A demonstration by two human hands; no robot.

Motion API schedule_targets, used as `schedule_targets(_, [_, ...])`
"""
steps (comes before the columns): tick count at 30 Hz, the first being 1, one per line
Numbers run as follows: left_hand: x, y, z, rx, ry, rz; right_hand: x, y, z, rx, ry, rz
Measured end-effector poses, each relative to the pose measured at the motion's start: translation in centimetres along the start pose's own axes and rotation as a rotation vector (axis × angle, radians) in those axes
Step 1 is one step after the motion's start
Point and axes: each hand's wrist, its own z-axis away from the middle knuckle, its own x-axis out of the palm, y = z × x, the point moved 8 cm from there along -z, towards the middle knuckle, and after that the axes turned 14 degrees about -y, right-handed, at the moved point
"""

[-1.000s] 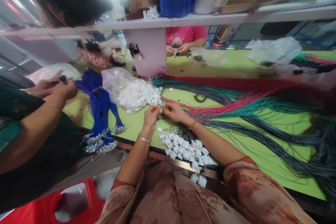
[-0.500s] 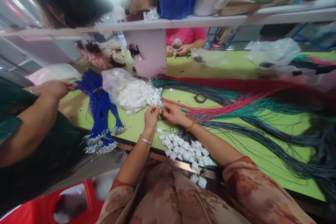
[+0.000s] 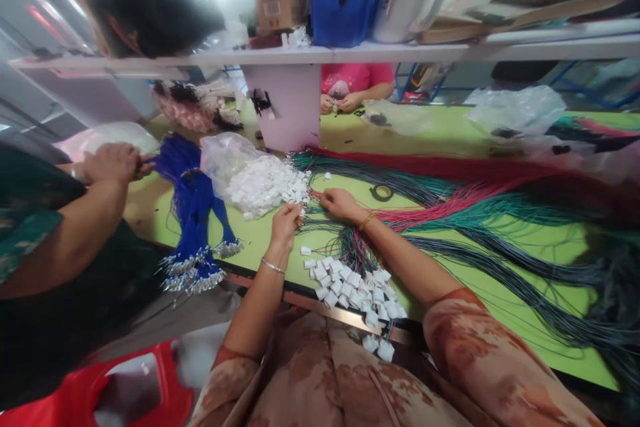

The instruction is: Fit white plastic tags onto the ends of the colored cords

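Observation:
My left hand [image 3: 286, 223] is closed in a pinch around a small white connector [image 3: 303, 212], with thin dark wires trailing from it to the right. My right hand [image 3: 340, 204] reaches to the tips of the red wires [image 3: 316, 194], its fingers closed on them; how many it grips I cannot tell. Just beyond both hands, loose white connectors [image 3: 265, 180] spill from a clear plastic bag [image 3: 220, 153]. Nearer my body lies a pile of wired white connectors [image 3: 350, 283], a few hanging over the table edge.
Long bundles of red wires [image 3: 465, 167], green wires [image 3: 515, 207] and black wires [image 3: 500, 280] stretch right. A tape roll [image 3: 382, 193] lies among them. Blue wire bundles [image 3: 193, 213] are at left, beside a co-worker's hands [image 3: 117, 161]. Another person's hands [image 3: 343, 103] work across the table.
My hands have moved apart: the left slightly down and left, the right towards the red wire tips. Wires now show between them. The co-worker's hands at left have come together.

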Motion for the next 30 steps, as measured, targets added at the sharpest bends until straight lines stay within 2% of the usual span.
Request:
schedule_targets(5, [0.6,-0.1,0.1,0.010,-0.039,0.062,-1.1,-1.8,-0.3,-0.158,0.066,-0.211])
schedule_targets(10, [0.9,0.0,0.1,0.023,-0.072,0.156,-0.9,-4.9,-1.3,-0.222,0.003,-0.446])
schedule_targets(13, [1.0,0.1,0.0,0.030,-0.092,0.217,-0.6,-6.0,-0.8,-0.235,-0.013,-0.536])
schedule_targets(21, [1.5,-0.6,-0.2,0.003,-0.158,0.349,0.2,-5.5,2.6,-0.257,-0.007,-0.503])
schedule_targets(27, [1.6,-0.3,-0.1,0.020,-0.154,0.301,0.4,-5.4,3.0,-0.238,0.020,-0.446])
schedule_targets(30, [1.8,-0.2,0.1,0.051,-0.127,0.211,0.3,-5.8,3.2,-0.245,0.056,-0.329])
